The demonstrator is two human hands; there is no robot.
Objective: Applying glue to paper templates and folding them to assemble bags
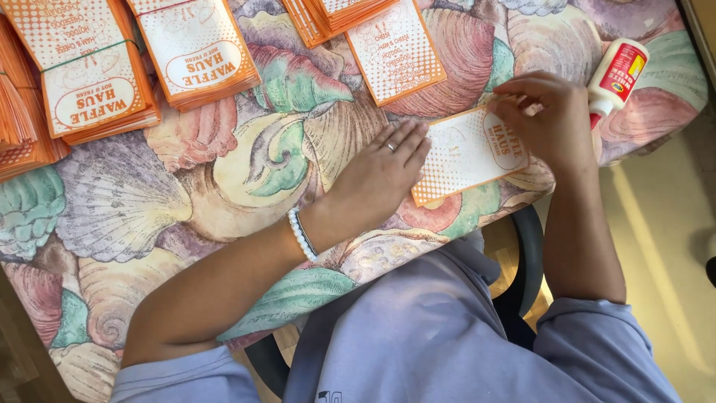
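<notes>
Orange paper bag (pixel 466 153), left hand (pixel 380 175) flat, right hand (pixel 548 119) pressing

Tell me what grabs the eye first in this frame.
Most striking is the seashell-patterned tablecloth in pastel colours, filling the table. Stacks of orange-and-white paper bags line its far edge. At centre right, the left hand and right hand press one flat bag near the table's edge, a white glue bottle with a red label just beyond the right hand.
</notes>
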